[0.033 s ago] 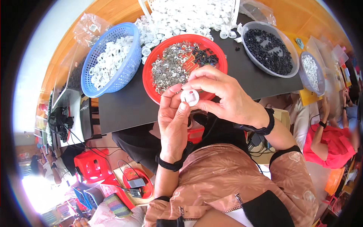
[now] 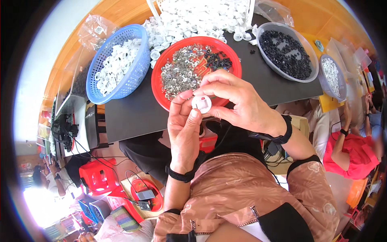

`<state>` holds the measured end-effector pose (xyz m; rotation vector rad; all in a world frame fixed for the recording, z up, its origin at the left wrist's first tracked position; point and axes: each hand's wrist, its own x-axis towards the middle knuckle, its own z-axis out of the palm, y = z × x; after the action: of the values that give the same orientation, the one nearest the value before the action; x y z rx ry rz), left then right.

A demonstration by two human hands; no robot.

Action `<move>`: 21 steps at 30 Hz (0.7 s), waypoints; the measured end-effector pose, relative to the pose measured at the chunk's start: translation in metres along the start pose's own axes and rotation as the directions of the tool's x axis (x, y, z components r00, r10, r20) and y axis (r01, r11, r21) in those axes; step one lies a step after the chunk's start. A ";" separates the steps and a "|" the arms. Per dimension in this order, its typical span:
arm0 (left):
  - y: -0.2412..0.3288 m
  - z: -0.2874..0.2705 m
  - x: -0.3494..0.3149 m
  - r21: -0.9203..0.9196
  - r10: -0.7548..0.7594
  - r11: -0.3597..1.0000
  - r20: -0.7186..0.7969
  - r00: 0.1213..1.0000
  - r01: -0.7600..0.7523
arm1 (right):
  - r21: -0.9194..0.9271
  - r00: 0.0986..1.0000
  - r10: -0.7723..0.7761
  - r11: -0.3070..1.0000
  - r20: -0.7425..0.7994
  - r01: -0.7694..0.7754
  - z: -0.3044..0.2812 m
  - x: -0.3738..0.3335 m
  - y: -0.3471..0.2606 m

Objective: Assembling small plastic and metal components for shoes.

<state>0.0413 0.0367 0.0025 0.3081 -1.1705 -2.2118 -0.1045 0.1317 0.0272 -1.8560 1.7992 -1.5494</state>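
Note:
Between my hands, above the near rim of the red tray (image 2: pixel 157 90), is a small round white plastic part (image 2: pixel 202 105) with a spot of red on its face. My left hand (image 2: pixel 183 125) pinches it between thumb and fingers. From the other side my right hand (image 2: pixel 238 99) closes on the same part, its index fingertip at the top edge and its thumb along the right side. Whether the right fingers also hold something tiny is hidden. In the tray lie many small shiny metal pieces (image 2: pixel 177 74) and, at its right, a cluster of small black pieces (image 2: pixel 219 61).
A blue basket (image 2: pixel 117 60) of white parts stands at the left. White parts (image 2: pixel 201 18) heap up behind the tray. At the right are a clear bowl (image 2: pixel 313 64) of black pieces and a smaller tub (image 2: pixel 342 90) of white ones. A person in red (image 2: pixel 350 155) sits farther right.

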 end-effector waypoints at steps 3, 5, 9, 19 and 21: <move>0.003 -0.008 0.001 -0.001 0.015 1.000 -0.014 1.000 -0.015 | 0.005 0.999 0.030 1.000 -0.032 -0.030 -0.012 0.001 0.000; 0.006 -0.022 0.005 -0.002 0.003 1.000 -0.083 0.997 -0.003 | -0.129 0.995 0.083 0.988 -0.061 -0.090 -0.022 0.003 0.010; 0.013 -0.026 0.014 -0.051 -0.007 0.999 -0.153 0.988 0.000 | -0.311 0.968 0.249 0.923 0.026 -0.229 -0.023 0.004 0.031; 0.014 -0.032 0.027 0.086 0.031 0.996 -0.237 0.971 -0.011 | -0.463 0.938 0.261 0.876 0.226 -0.132 0.015 0.027 0.039; 0.014 -0.032 0.027 0.133 0.015 0.991 -0.234 0.972 0.017 | -0.536 0.888 0.351 0.831 0.298 -0.148 0.019 0.032 0.040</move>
<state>0.0410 -0.0069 -0.0028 0.6093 -1.1880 -2.0357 -0.1258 0.0849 0.0084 -1.8276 2.2644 -0.5891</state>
